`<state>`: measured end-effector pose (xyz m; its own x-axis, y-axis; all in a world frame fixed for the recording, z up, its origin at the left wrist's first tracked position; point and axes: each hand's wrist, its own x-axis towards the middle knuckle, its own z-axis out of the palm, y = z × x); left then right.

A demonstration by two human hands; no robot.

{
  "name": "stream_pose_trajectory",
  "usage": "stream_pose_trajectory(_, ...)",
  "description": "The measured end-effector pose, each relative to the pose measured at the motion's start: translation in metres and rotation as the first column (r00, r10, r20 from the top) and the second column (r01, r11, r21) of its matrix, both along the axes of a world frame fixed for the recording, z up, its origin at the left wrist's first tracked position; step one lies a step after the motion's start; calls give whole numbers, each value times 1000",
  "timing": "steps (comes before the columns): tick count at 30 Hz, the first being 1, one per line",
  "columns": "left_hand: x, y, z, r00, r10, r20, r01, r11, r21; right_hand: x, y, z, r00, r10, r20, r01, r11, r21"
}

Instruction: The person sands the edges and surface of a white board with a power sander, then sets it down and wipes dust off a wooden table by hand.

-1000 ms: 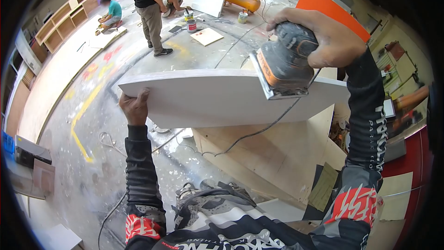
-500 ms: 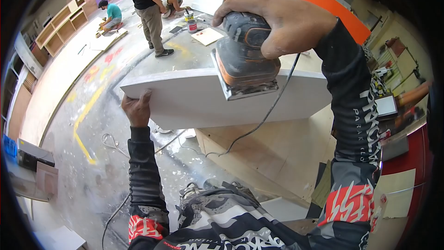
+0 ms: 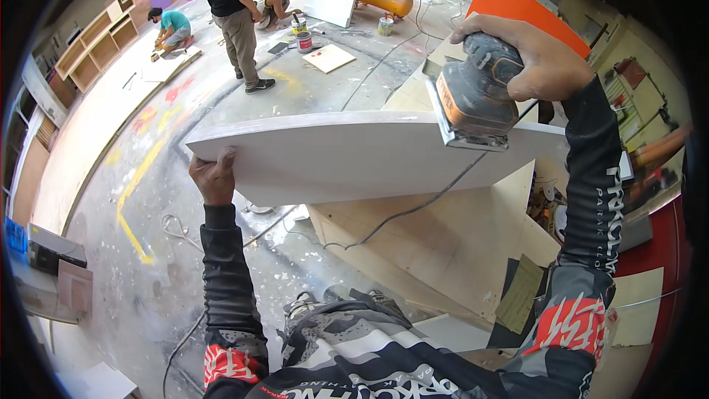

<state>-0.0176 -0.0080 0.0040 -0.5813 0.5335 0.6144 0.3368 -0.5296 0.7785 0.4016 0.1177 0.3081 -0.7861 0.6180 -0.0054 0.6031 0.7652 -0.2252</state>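
Near the middle of a dusty, paint-marked workshop floor (image 3: 148,199), a person in a patterned long-sleeved jersey is holding a long white panel (image 3: 347,155) across the front of their body. Their left hand (image 3: 214,176) is taking the panel's left end, its grip clamped on the upper edge with the fingers curling over it. Their right hand (image 3: 543,59) is wrapping over the top of a dust-coated orange and black sander (image 3: 473,103), its grip closed tight on the tool's body. The sander's flat pad is pressing against the panel's upper edge near the right end, tilting slightly towards the viewer. A thin cord (image 3: 413,210) is trailing below the panel and across a large plywood sheet (image 3: 443,251) lying underneath.

Farther back, a standing person (image 3: 233,15) in a black shirt and khaki trousers is facing away. A crouching person in teal (image 3: 168,26) is working on a board beside wooden shelving, and another crouching person (image 3: 275,4) is bending low near two paint cans (image 3: 304,42). An orange compressor (image 3: 388,0) is sitting behind them, and a bright orange board (image 3: 524,11) is leaning at the right, just beyond the sander.
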Motion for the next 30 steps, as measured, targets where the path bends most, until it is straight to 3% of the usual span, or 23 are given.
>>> stream_pose_trajectory(2, -2, 0, -1, 997, 34, -64, -35, 999, -16, 5, 6, -4, 999, 37, -29, -35, 998, 54)
stream_pose_trajectory(4, 2, 1, 5, 999, 21, -42, -22, 1000, -13, 7, 12, -10, 988, 127, -93, -117, 988, 101)
stream_pose_trajectory(7, 3, 2, 7, 1000, 1, -17, -1, 1000, -2, -6, 5, -9, 984, 129, -124, -115, 987, 114)
stream_pose_trajectory(10, 5, 1, 10, 1000, 1, -28, -1, 1000, 5, -26, -7, -1, 1000, -13, 9, 12, 995, 99)
stream_pose_trajectory(12, 6, 0, 10, 999, 7, -41, -7, 1000, 2, -35, -4, -5, 983, 162, -80, -149, 977, 150)
stream_pose_trajectory(20, 3, 1, 11, 998, 15, -55, -16, 1000, -17, -41, -15, 2, 999, -41, -29, 44, 993, 108)
stream_pose_trajectory(24, 5, 4, 13, 1000, 5, -17, -5, 1000, -2, -14, -3, -5, 978, -188, -86, 190, 982, 12)
stream_pose_trajectory(27, 6, 7, 10, 994, 46, -100, -50, 998, -39, 0, -11, -6, 932, -344, -115, 343, 939, -36)
stream_pose_trajectory(30, 9, 9, 8, 999, -5, -38, 4, 1000, -28, 10, -12, -12, 933, -322, -160, 323, 946, -21)
